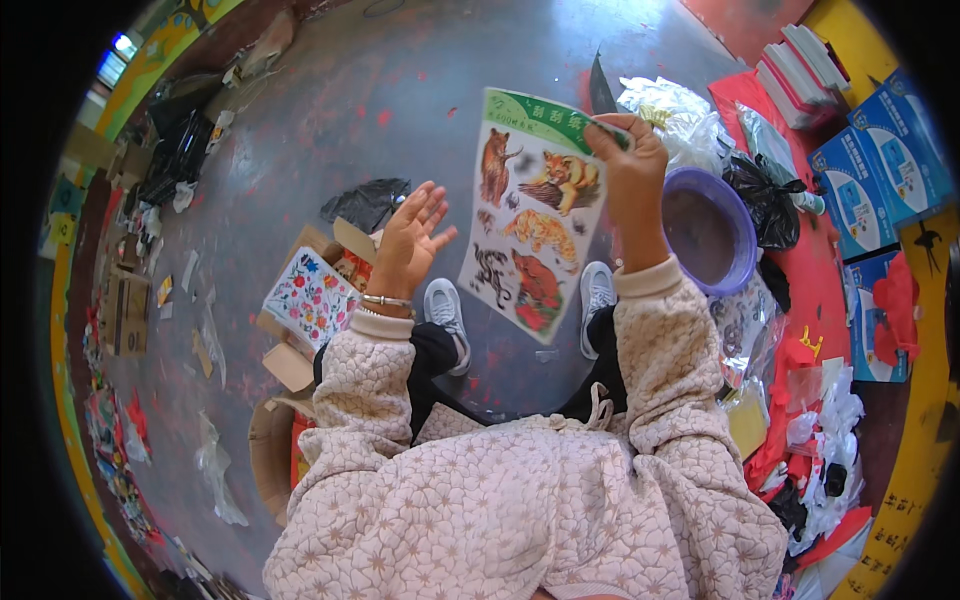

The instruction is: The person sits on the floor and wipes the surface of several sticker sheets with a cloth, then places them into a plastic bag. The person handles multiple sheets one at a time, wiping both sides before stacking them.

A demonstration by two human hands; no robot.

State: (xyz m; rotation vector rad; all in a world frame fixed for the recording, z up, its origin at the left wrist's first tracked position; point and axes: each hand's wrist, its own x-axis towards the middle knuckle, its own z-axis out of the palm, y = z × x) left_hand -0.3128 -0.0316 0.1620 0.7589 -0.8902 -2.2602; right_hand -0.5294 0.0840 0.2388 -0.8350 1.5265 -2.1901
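Observation:
My right hand (637,180) pinches the upper right corner of a sticker sheet (530,215) with a green header and pictures of tigers, a bear and other animals. The sheet hangs tilted in the air above the floor, in front of my feet. Apart from it on the left, my left hand (405,245) is raised with its fingers stretched out and nothing in it. Below and left of that hand, a sheet with colourful flower pictures (310,291) lies on an open cardboard box (288,366). My left forearm partly covers this box.
A purple basin (745,250) of murky liquid stands at the right, beside a black plastic bag (765,205). Blue boxes (880,165) and stacked books (800,70) line the far right. Another black bag (365,203) and plastic scraps (214,465) lie on the floor.

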